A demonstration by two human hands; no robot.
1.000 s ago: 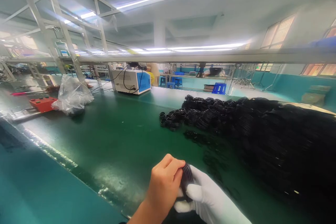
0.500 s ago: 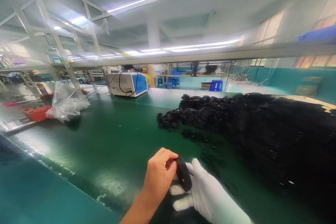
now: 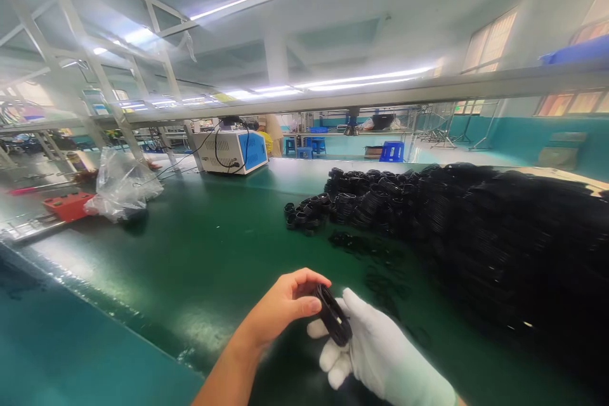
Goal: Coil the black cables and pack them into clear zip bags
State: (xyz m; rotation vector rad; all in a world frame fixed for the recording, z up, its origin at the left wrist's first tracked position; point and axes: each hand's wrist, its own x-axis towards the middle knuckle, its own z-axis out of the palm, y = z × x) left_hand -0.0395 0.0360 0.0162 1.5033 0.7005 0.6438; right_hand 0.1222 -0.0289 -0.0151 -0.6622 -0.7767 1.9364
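Note:
A small coil of black cable [image 3: 334, 317] is held between both hands above the near part of the green work table [image 3: 214, 266]. My left hand [image 3: 288, 304], bare, pinches the coil's upper left end between thumb and fingers. My right hand [image 3: 368, 342] wears a white glove and supports the coil from the right, its fingers curled behind and below it. The coil is tilted, with its opening partly in sight and a small pale spot inside. To the right lies a large heap of black coiled cables [image 3: 457, 222].
A white and blue machine [image 3: 233, 152] with cables stands at the table's back. On the left are a clear plastic bag [image 3: 121, 187] and a red box [image 3: 69, 205]. Overhead, a metal shelf beam [image 3: 333, 101] crosses the view. Blue stools [image 3: 391, 151] stand beyond the table.
The coil has turned in my hands so that its opening shows more. My left hand has shifted its grip and opened its thumb and fingers wider around the coil.

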